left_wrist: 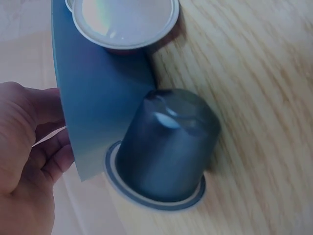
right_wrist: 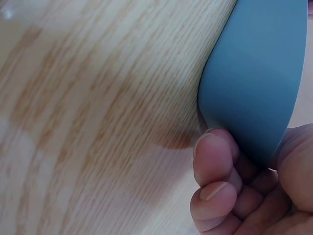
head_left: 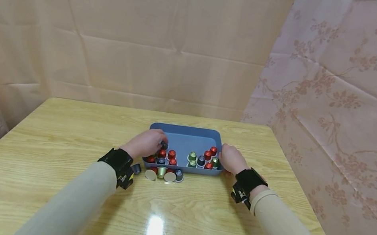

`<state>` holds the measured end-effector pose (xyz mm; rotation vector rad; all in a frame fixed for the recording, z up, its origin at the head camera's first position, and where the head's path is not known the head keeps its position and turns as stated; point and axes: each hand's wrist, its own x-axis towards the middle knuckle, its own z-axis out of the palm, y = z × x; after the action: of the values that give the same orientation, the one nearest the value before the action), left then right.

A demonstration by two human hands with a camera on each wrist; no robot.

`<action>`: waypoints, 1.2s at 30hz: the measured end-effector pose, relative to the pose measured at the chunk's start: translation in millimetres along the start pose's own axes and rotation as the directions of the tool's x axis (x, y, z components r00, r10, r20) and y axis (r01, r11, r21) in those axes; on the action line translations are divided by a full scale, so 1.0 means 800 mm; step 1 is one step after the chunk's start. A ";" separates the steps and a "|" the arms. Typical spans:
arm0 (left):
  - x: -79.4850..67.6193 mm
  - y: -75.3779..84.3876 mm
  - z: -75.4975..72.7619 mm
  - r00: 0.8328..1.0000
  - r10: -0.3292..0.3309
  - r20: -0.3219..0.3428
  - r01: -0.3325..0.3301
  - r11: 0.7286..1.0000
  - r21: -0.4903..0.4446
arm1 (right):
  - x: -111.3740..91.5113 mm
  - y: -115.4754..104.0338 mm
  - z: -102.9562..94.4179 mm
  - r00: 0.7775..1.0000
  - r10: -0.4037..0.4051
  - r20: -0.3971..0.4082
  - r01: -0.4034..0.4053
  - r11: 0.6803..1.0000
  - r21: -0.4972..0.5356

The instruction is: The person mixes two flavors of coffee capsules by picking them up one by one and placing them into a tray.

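Note:
A blue-grey tray on the table holds red, green and dark coffee capsules, standing along its front and sides. My left hand reaches over the tray's left end and pinches a dark coffee capsule at its fingertips. In the left wrist view the tray wall hides part of the fingers. My right hand grips the tray's right end, its thumb side at the rim and its fingers curled on the outside, as the right wrist view shows by the tray wall.
In front of the tray, several capsules lie on the wooden table, among them a gold one and a dark one. Another dark capsule stands near the left wrist. Curtains hang behind and to the right.

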<state>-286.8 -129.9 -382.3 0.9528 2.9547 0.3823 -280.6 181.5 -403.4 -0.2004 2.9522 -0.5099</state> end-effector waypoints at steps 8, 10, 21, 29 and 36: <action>0.001 0.000 -0.001 0.999 0.038 -0.019 -0.037 0.997 0.062 | 0.001 0.000 -0.001 1.000 0.007 0.004 -0.007 1.000 0.009; -0.001 0.001 -0.002 0.999 0.044 -0.026 -0.042 0.997 0.064 | 0.001 0.001 -0.001 1.000 0.010 0.001 -0.010 1.000 0.015; -0.027 0.004 -0.016 0.996 0.037 -0.081 -0.036 0.999 0.019 | -0.001 0.004 0.001 0.994 -0.085 -0.065 0.083 0.996 -0.034; -0.055 0.001 -0.024 0.997 -0.051 -0.064 0.051 0.999 0.003 | -0.002 0.003 -0.001 0.997 -0.071 -0.038 0.070 0.997 -0.020; -0.079 -0.011 -0.027 0.993 -0.112 -0.030 0.111 0.993 -0.038 | -0.005 -0.001 -0.003 0.997 -0.070 -0.030 0.070 0.997 -0.015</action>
<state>-242.1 -178.6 -367.6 0.7808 3.0011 0.4497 -277.0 182.4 -400.7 -0.3010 2.9884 -0.5066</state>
